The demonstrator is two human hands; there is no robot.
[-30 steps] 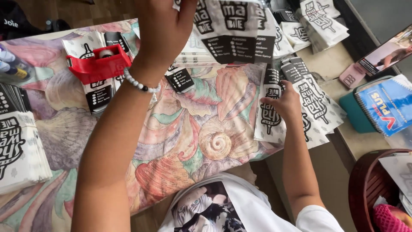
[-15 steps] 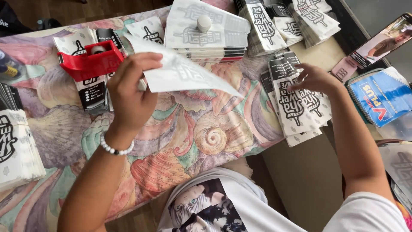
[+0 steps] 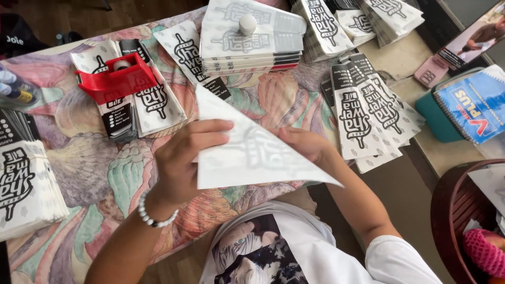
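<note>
Pinching from both sides, the left hand (image 3: 184, 158) and the right hand (image 3: 305, 144) grip a white printed paper sheet folded to a triangle (image 3: 247, 155), held at mid-frame above the pastel shell-patterned tablecloth (image 3: 100, 173). Done well, the step seems to need edges matched before any crease is pressed, with thumbs kept near the fold. A red plastic tape dispenser (image 3: 117, 79) sits upper left; a stack of flat printed sheets (image 3: 252, 39) lies at top centre.

Tape dispenser (image 3: 117, 79) left of paper stack (image 3: 252, 39) (knob (image 3: 248, 23) on top)
</note>
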